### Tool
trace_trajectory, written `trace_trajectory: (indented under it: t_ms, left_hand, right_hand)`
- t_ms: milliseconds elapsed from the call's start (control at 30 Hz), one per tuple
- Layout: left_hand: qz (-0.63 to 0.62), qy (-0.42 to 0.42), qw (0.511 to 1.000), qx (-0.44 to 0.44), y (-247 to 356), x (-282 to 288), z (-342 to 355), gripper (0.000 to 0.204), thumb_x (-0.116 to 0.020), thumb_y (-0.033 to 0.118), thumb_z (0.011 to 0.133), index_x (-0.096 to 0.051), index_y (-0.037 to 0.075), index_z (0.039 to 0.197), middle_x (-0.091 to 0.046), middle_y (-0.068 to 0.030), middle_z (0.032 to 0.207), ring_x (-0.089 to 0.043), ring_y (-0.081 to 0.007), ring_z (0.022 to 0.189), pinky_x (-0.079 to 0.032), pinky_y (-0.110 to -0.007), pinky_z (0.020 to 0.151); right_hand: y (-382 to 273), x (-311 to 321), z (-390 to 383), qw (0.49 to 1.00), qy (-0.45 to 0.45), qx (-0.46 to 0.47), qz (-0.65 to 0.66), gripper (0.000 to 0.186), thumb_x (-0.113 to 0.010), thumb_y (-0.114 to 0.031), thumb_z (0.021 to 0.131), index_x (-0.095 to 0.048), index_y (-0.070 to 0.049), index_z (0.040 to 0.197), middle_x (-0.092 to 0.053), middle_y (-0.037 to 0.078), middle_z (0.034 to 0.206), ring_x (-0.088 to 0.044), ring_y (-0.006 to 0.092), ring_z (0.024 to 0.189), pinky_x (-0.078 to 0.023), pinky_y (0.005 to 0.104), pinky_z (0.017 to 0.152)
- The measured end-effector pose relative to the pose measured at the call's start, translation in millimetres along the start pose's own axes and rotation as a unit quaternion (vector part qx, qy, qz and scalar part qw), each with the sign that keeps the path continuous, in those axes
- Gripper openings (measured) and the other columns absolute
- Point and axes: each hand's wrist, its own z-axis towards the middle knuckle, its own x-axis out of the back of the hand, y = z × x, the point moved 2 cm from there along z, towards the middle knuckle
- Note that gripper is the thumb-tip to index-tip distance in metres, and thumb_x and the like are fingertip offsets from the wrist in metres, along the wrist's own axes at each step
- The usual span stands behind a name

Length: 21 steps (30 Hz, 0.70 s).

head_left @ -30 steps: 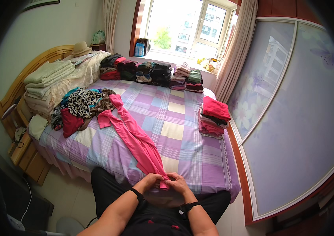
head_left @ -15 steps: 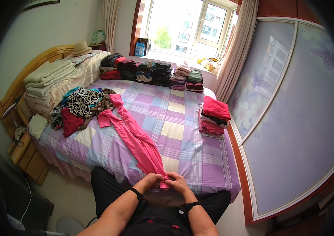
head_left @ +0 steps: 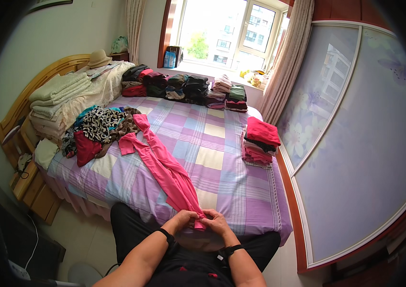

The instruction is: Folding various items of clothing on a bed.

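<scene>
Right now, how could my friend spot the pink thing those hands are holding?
Find the big checked bed. From the messy clothes heap on its left, look toward the near edge, where both hands pinch one end of the pink garment. Unlike the heap and the folded stacks, it lies stretched out long and narrow.

Garment point(head_left: 178, 184) plain bright pink; bedsheet point(head_left: 231, 191) plaid in lilac, pale blue and cream; clothes heap point(head_left: 100, 125) black-and-cream print with turquoise, brown and dark red; hat point(head_left: 98, 60) beige; wardrobe doors point(head_left: 356, 143) pale lavender-grey, floral-patterned.
</scene>
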Motion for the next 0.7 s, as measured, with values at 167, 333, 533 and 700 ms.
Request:
trace_trajectory:
  t_ms: [167,333,533,700]
  left_hand:
    - [0.006,0.006,1.0,0.002,1.4,-2.3,0.2,0.02,-0.062,0.02,0.089,-0.072,0.005,0.099,-0.072,-0.0068,0.081,-0.068,-0.0203,0.067,-0.05,-0.032,0.061]
    - [0.0,0.0,1.0,0.006,-3.5,4.4,5.6,0.021,-0.061,0.019,0.09,-0.072,0.004,0.099,-0.072,-0.007,0.082,-0.069,-0.0202,0.068,-0.051,-0.033,0.061]
    - [-0.002,0.009,1.0,-0.007,-2.1,-2.4,-3.3,0.02,-0.064,0.02,0.09,-0.072,0.005,0.099,-0.072,-0.0062,0.081,-0.068,-0.018,0.067,-0.05,-0.031,0.061]
    - [0.011,0.019,0.999,-0.042,-2.9,-11.3,-1.4,0.019,-0.066,0.022,0.091,-0.068,0.013,0.075,-0.052,0.0043,0.058,-0.042,-0.0106,0.047,-0.03,-0.03,0.046]
  right_hand:
    - [-3.0,1.3,-1.0,1.0,0.003,-0.008,0.011,0.042,-0.08,-0.007,0.083,-0.071,-0.003,0.124,-0.067,0.006,0.118,-0.066,0.0168,0.109,-0.053,0.0297,0.097]
    - [-7.0,-0.3,-2.5,0.999,0.003,0.016,-0.032,0.044,-0.08,-0.005,0.085,-0.068,-0.003,0.127,-0.071,0.004,0.116,-0.067,0.0135,0.106,-0.053,0.0278,0.095]
    - [0.1,-6.2,-0.2,0.999,-0.01,0.002,0.042,0.041,-0.078,-0.004,0.085,-0.069,-0.003,0.125,-0.071,0.004,0.116,-0.067,0.0129,0.104,-0.053,0.0273,0.094]
    - [6.2,-0.9,-2.8,0.992,0.035,0.069,-0.104,0.044,-0.076,-0.014,0.087,-0.067,-0.003,0.129,-0.069,0.008,0.115,-0.065,0.0166,0.107,-0.051,0.03,0.096]
